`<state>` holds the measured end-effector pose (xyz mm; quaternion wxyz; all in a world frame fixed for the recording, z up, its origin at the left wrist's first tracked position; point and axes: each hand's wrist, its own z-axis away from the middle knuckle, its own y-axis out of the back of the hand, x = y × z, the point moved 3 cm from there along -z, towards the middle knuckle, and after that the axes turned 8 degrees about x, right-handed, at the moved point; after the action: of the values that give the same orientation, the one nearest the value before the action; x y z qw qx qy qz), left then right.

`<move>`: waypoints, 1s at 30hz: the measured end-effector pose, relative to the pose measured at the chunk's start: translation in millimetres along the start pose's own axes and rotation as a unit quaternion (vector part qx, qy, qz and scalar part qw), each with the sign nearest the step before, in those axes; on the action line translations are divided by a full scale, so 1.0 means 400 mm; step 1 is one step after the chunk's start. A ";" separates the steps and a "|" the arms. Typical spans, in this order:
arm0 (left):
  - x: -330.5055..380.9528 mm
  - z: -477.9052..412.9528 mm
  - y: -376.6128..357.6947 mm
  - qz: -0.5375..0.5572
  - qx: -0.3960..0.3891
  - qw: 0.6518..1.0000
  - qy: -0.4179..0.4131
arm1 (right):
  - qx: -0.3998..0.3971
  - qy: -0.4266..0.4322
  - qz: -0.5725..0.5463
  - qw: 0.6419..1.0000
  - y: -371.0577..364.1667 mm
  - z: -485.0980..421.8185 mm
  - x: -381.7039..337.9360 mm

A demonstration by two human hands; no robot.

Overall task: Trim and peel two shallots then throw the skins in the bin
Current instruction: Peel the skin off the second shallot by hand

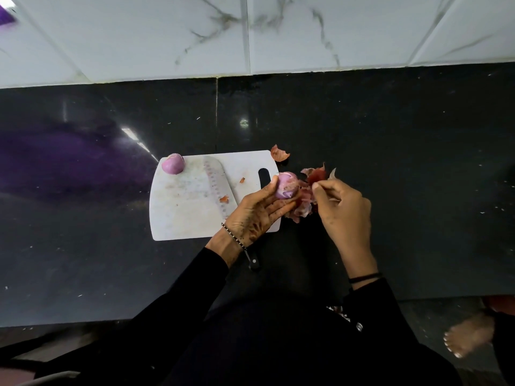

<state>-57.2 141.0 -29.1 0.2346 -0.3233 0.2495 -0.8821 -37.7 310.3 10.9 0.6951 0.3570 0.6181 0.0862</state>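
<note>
On the dark table (83, 260) lies a white cutting board (178, 218), and everything else sits around it. At the board's far left corner rests a peeled shallot (173, 163), pale purple and touching nothing but the board. Across the middle of the board lies a knife (216, 185). Its blade runs diagonally from the far edge toward the near right corner, and its black handle sticks out past the near edge under the left wrist. Two small skin scraps (224, 199) lie on the board beside the blade.

Over the board's right edge, next to its handle slot, the left hand (256, 213) grips the second shallot (287, 188). The thumb is on its left side and the fingers are curled beneath it, and the bulb is held up off the board. Just right of the board, a pile of reddish skins (305, 203) lies on the table against that shallot. One loose skin piece (279, 154) lies off the board's far right corner. The right hand (345, 210) is furthest right of the board, with its fingers curled and its fingertips pinching the skins at the top of the pile.
</note>
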 end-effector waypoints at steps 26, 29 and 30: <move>0.032 0.015 0.004 -0.303 0.049 0.896 -0.322 | -0.069 0.121 -0.005 0.990 0.012 0.013 -0.050; 0.031 0.017 0.000 -0.331 0.042 0.882 -0.332 | -0.059 0.135 0.023 0.989 0.015 0.008 -0.043; 0.029 0.017 -0.001 -0.332 0.041 0.884 -0.326 | -0.061 0.131 0.029 0.989 0.014 0.006 -0.041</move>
<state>-60.5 132.7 -19.1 0.0095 -0.6469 0.0007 -0.7625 -37.3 304.2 27.2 0.6256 0.3172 0.6869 0.1902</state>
